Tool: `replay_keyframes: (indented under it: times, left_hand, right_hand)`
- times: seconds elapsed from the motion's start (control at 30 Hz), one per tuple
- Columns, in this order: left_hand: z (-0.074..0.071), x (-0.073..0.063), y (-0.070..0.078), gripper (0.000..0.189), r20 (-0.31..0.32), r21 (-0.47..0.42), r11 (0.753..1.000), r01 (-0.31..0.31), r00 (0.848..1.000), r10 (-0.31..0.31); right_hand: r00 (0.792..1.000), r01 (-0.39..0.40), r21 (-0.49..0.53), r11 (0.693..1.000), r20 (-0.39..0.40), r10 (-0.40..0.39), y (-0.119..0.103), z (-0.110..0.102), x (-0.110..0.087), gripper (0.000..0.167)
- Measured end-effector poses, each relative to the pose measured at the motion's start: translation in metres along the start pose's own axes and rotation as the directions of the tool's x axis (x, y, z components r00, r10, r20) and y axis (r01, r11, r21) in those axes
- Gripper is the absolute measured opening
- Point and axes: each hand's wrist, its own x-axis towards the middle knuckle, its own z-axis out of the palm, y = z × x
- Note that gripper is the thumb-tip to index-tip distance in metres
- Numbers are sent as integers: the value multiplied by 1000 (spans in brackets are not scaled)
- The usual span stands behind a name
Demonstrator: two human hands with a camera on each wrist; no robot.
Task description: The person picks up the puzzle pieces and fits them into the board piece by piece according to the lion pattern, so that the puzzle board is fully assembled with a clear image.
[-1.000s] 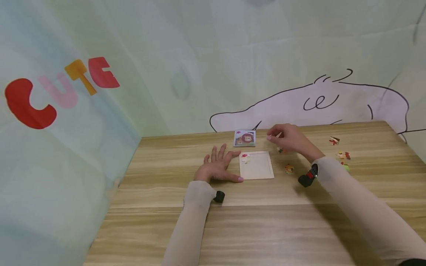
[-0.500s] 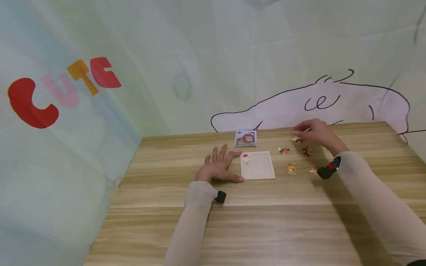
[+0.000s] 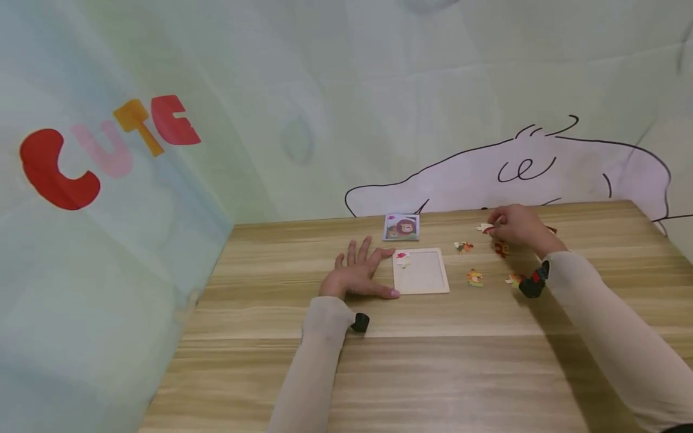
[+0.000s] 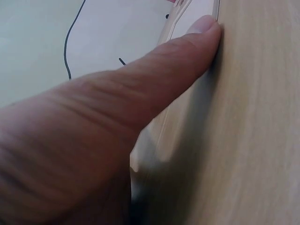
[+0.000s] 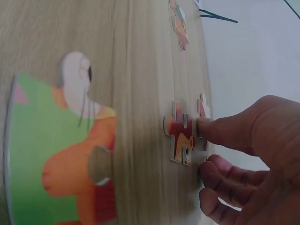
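Observation:
My left hand (image 3: 354, 275) lies spread on the table, thumb and index fingertip at the left corners of a square wooden puzzle tray (image 3: 445, 282). In the left wrist view the thumb (image 4: 164, 70) reaches the tray's edge. One puzzle piece (image 3: 403, 260), white with a pink flower, sits in the tray's upper left corner. At the table's back, my right hand (image 3: 517, 227) pinches a white and red puzzle piece (image 3: 486, 228). The thumb (image 5: 229, 129) lies on that piece in the right wrist view, partly covering it. A red-brown puzzle piece (image 5: 180, 136) lies just beside it.
More loose puzzle pieces lie right of the tray: a white and orange one (image 3: 464, 246), an orange one (image 3: 474, 277) and a green and orange one (image 5: 42, 154). A lion picture card (image 3: 402, 227) lies behind the tray. A printed cloth (image 3: 281, 108) hangs behind the table (image 3: 411, 379).
My right hand has moved right from near the picture card to the white and red puzzle piece, and its fingers have closed on it. The left hand has stayed at the tray.

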Motion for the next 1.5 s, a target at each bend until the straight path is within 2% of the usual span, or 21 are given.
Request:
replay_keyframes:
  times: [0.3, 0.47, 0.63, 0.73, 1.03, 1.3, 1.5]
  left_hand:
    - [-1, 2, -1, 107, 9, 5, 1000, 4, 1000, -4]
    - [-2, -1, 1, 106, 6, -2, 1000, 3, 1000, -3]
    - [-2, -2, 2, 105, 3, -3, 1000, 2, 1000, -2]
    - [-2, -2, 2, 105, 0, -1, 1000, 5, 1000, -5]
    - [2, 4, 1, 105, 5, 1, 1000, -2, 1000, 2]
    - [2, 5, 0, 104, -5, 7, 1000, 7, 1000, -7]
    - [2, 4, 0, 105, 4, 10, 1000, 17, 1000, -17]
  right_hand:
    - [999, -5, 32, 999, -39, 6, -4, 2, -3, 22]
    - [992, 28, 37, 999, -125, -23, -11, 0, -7, 18]
    - [972, 45, 105, 993, -235, -19, -19, 1, -12, 22]
    - [963, 57, 152, 987, -269, -14, -25, 1, -15, 26]
    - [968, 61, 236, 970, -250, 0, -51, 3, -30, 30]
    - [975, 114, 249, 962, -212, -61, -66, 18, -35, 25]
    - [976, 184, 316, 931, -167, -137, -71, 40, -30, 13]
